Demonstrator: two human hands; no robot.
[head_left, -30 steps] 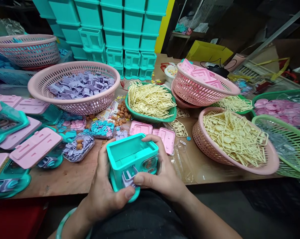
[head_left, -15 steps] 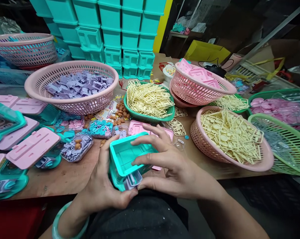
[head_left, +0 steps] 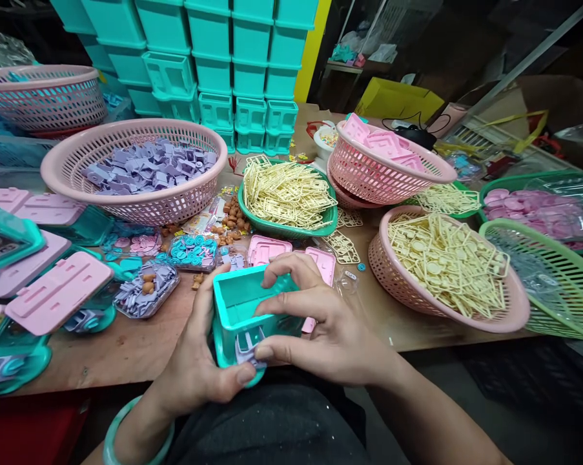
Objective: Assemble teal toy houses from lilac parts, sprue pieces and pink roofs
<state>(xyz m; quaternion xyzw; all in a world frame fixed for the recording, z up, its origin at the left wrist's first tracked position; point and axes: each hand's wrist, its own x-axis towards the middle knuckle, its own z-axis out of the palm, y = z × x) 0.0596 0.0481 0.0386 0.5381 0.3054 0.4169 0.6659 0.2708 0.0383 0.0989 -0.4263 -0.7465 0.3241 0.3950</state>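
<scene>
I hold a teal plastic toy box [head_left: 237, 303], open side up, at the near table edge above my lap. My left hand [head_left: 199, 361] grips its left side, thumb under the front. My right hand [head_left: 320, 323] lies over its right side, thumb pressing a small lilac part [head_left: 246, 342] set in the box's front face. Pink lids [head_left: 272, 248] lie on the table just behind the box.
A pink basket of lilac parts [head_left: 131, 165] sits far left, a green tray of cream sprues [head_left: 286, 197] in the middle, pink baskets [head_left: 446, 271] of cream sprues and pink lids to the right. Assembled teal-and-pink toys [head_left: 53, 290] lie left. Teal boxes [head_left: 214, 51] are stacked behind.
My right hand moved from the box's right wall over its top and now presses the lilac part at the front. The box tilted slightly and stayed at the table edge.
</scene>
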